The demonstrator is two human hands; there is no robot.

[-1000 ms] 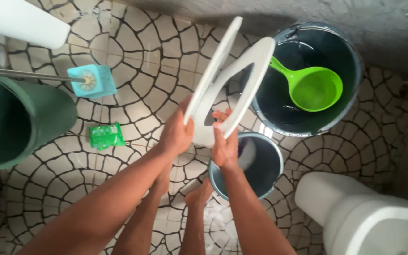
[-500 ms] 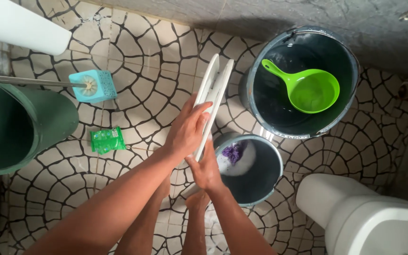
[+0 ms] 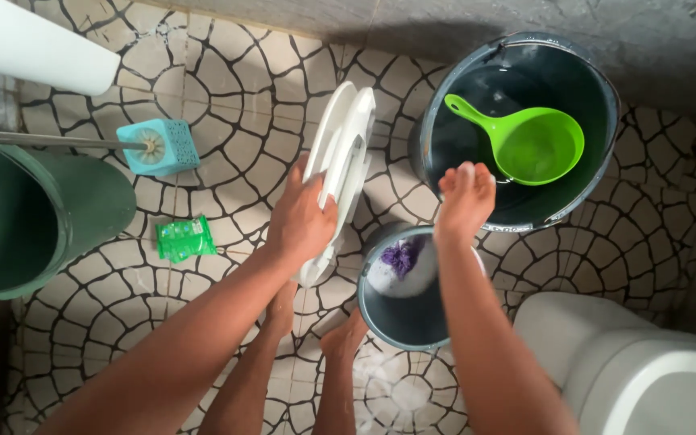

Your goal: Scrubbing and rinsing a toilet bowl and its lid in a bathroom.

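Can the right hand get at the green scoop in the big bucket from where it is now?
Probably yes. The right hand hovers empty at the rim of the big bucket, and the green scoop lies uncovered inside, its handle toward the hand. Nothing sits between them; the left hand holds the toilet seat aside.

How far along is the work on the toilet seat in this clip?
Done: white toilet seat is off the toilet, folded shut. In hand: left hand holds it upright on edge; right hand hovers empty by the big bucket with the green scoop. Left: nothing shows it refitted.
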